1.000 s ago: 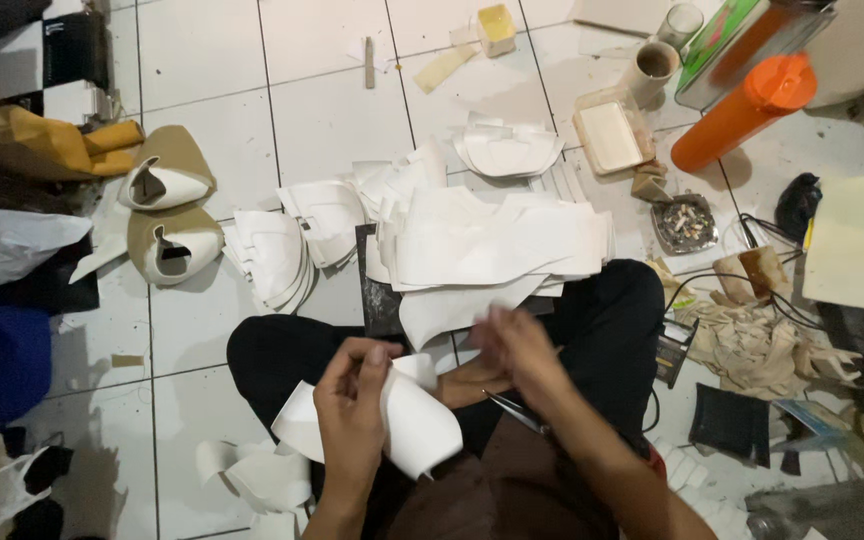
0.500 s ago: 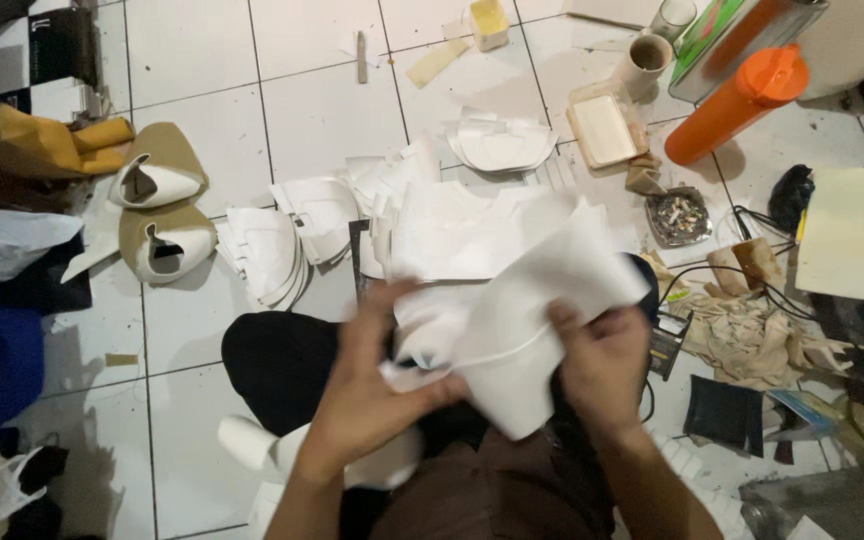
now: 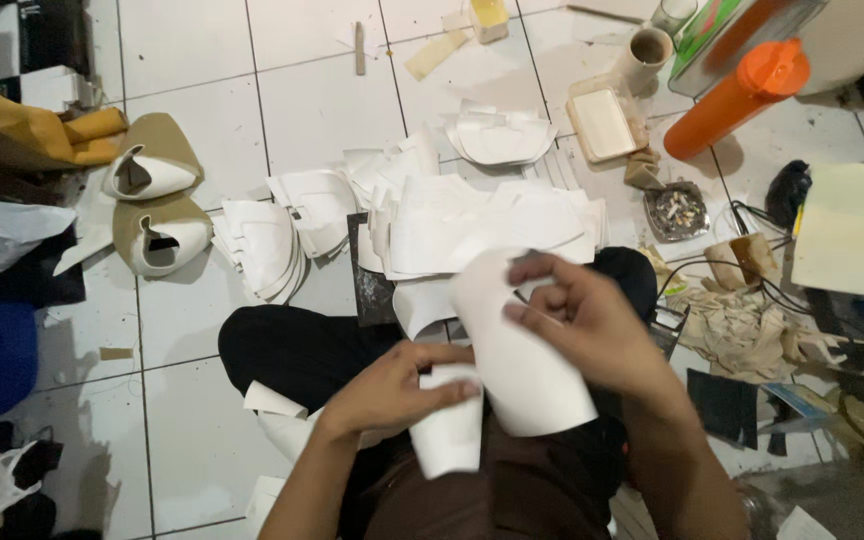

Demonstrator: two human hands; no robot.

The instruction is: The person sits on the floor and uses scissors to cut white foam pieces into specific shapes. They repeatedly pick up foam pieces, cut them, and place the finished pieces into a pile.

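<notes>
Left hand [image 3: 392, 385] is pinching the lower end of a curved white sheet piece [image 3: 522, 360] | right hand [image 3: 577, 315] is gripping its upper edge, fingers curled | piece is hanging over the lap, near the white stack [image 3: 482, 225] lying on the tiled floor [image 3: 302, 110]

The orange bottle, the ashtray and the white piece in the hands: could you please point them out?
orange bottle [image 3: 727, 100], head view, middle of its body.
ashtray [image 3: 676, 209], head view, its centre.
white piece [image 3: 522, 365], head view, its broad curved face.
</notes>
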